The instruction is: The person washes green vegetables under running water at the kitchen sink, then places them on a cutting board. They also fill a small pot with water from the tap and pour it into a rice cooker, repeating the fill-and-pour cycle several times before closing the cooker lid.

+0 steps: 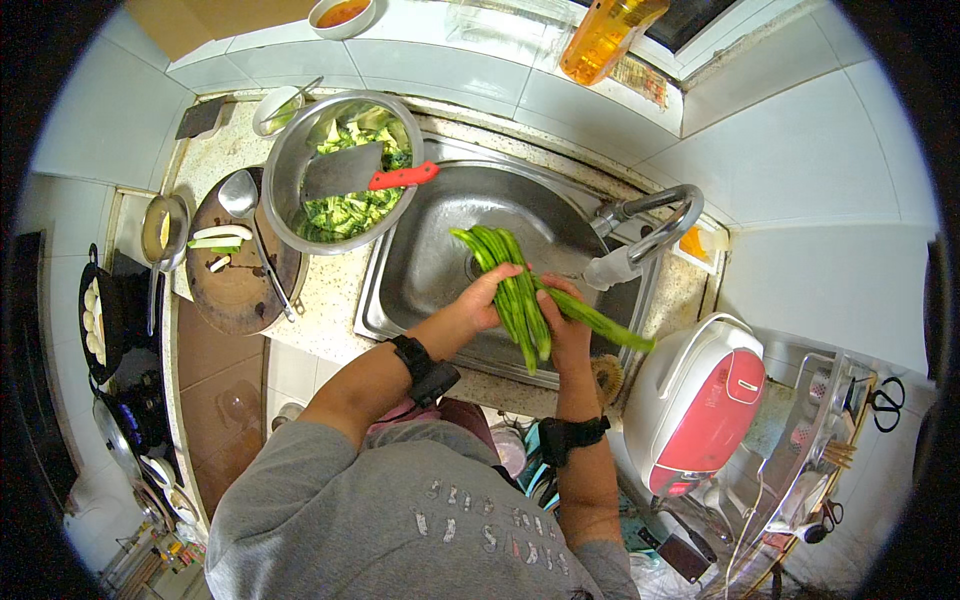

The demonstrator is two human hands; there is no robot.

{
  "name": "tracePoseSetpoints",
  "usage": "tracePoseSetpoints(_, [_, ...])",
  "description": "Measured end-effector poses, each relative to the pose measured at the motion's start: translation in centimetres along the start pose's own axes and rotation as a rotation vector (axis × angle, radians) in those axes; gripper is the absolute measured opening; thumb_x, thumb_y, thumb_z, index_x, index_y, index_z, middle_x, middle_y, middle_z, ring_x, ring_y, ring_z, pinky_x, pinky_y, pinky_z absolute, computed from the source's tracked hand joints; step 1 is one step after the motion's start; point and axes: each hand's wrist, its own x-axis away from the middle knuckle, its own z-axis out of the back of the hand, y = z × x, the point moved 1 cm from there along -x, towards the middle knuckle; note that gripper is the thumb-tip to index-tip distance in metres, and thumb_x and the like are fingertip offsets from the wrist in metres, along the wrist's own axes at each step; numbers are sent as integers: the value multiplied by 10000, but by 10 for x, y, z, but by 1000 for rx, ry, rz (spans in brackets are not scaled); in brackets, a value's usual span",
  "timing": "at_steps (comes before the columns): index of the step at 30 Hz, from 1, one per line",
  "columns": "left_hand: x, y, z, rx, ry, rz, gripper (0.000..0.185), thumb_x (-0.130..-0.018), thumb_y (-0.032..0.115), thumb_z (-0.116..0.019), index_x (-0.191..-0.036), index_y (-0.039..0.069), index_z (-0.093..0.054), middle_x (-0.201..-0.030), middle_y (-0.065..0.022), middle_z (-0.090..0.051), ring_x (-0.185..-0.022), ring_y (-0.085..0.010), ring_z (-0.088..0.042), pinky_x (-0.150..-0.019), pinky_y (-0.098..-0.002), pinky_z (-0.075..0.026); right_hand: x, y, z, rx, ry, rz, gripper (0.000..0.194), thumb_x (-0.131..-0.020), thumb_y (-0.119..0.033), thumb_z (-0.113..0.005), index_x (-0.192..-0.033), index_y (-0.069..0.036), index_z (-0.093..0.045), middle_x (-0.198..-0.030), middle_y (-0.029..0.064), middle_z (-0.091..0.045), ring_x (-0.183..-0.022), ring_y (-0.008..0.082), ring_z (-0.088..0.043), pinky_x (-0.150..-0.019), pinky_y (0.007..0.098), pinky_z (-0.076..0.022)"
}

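Observation:
My left hand [486,297] grips a bundle of long, ridged green vegetables [517,300] that look like slender luffa gourds, thumb across their middle. Beside it, my right hand [568,328] is closed around a single long green vegetable [611,328], which slants out to the right; its fingers also meet the bundle's edge. Both hands are above the front right of a stainless steel sink [442,217]. Close to my right hand is the outlet of the curved chrome faucet [664,196]; whether water runs is hard to tell.
Left of the sink, a cleaver [349,174] lies across a steel bowl [279,180] of cut greens. A round chopping board [217,300] bears a ladle [259,240] and scallion pieces. A red-and-white rice cooker [705,412] stands at right. Far left, a burner flame [131,426] shows blue.

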Motion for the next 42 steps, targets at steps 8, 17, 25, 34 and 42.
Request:
tracePoseSetpoints(8, [-4, 10, -12, 45, -22, -36, 348, -907, 244, -646, -1205, 71, -595, -1106, -114, -659, -1016, -293, -648, -915, -488, -531, 35, -19, 8, 287, -61, 436, 261, -903, 50, -586, -1140, -45, -635, -1374, 189, -552, -1376, 340, -432, -1129, 430, -338])
tracePoseSetpoints(17, [-6, -2, -2, -10, -28, 97, 424, -908, 246, -640, -1267, 34, -563, -1186, -145, -661, -1050, -307, -660, -964, -476, -515, 40, -25, 6, 257, -77, 439, 279, -894, -7, -597, -1171, -30, -621, -1391, 192, -532, -1374, 367, -428, -1129, 443, -335])
tracePoseSetpoints(25, [2, -13, -19, -207, -2, 194, 374, -893, 191, -664, -1220, 26, -588, -1097, -122, -685, -967, -263, -677, -892, -439, -550, 47, -12, 19, 185, -20, 299, 343, -902, -67, -623, -1238, -9, -595, -1414, 193, -505, -1323, 324, -472, -1117, 425, -350])
tracePoseSetpoints(34, [-13, -16, -35, -228, 97, 150, 295, -913, 176, -621, -1165, 22, -616, -1028, -112, -691, -896, -264, -680, -837, -445, -559, 53, -13, 27, -19, 228, 254, 230, -934, -75, -592, -1153, -13, -626, -1337, 202, -572, -1282, 311, -515, -1105, 429, -359])
tracePoseSetpoints(42, [-35, -10, -21, 62, 110, 151, 245, -952, 234, -588, -1081, 25, -589, -982, -120, -658, -876, -312, -663, -870, -484, -550, 51, -31, 22, 355, 66, 352, 399, -860, 7, -585, -1257, -30, -590, -1302, 155, -598, -1265, 279, -524, -1094, 405, -380])
